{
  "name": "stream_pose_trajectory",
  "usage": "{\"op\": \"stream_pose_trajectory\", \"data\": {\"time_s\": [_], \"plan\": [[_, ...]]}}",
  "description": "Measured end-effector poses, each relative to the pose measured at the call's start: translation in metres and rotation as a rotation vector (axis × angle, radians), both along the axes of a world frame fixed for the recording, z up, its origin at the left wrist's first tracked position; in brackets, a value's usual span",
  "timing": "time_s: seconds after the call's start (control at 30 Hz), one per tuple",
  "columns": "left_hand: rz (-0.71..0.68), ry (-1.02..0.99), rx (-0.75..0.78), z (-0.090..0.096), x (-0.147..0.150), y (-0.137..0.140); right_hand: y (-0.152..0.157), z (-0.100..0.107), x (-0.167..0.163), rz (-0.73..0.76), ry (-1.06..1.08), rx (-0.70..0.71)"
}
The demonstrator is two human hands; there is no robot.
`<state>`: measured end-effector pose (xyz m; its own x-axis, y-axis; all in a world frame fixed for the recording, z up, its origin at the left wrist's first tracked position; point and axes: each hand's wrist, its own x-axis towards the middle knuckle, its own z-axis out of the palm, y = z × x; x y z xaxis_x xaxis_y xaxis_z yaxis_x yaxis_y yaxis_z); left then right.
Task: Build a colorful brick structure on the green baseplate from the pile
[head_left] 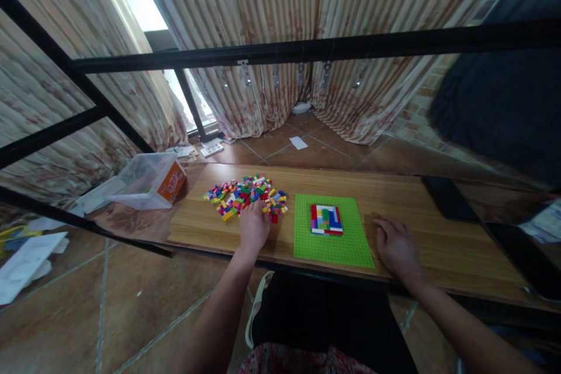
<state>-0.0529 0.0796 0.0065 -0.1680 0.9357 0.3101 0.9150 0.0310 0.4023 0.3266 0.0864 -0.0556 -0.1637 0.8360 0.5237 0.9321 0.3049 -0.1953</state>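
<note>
The left hand [253,227] is reaching forward, its curled fingers resting on the near edge of the pile of small coloured bricks [245,195] lying left of the green baseplate [333,232]; whether it is pinching one, I cannot tell. The right hand [397,247] is lying loosely open, palm down on the desk [438,228], just right of the baseplate bearing a square brick patch [326,219]. A clear plastic tub [146,181] is sitting at the far left, its contents unclear.
</note>
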Motion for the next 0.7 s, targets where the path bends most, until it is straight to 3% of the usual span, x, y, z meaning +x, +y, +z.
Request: {"op": "stream_pose_trajectory", "data": {"time_s": [0.2, 0.47, 0.7], "plan": [[0.055, 0.008, 0.048, 0.008, 0.0, -0.001, -0.001, 0.002, -0.002, -0.015, -0.013, 0.009], [-0.064, 0.129, -0.013, 0.005, 0.024, -0.021, -0.001, 0.004, -0.005, -0.015, 0.033, 0.003], [-0.094, 0.213, -0.045, 0.004, 0.02, -0.015, -0.001, 0.006, -0.007, -0.027, 0.053, -0.007]]}}
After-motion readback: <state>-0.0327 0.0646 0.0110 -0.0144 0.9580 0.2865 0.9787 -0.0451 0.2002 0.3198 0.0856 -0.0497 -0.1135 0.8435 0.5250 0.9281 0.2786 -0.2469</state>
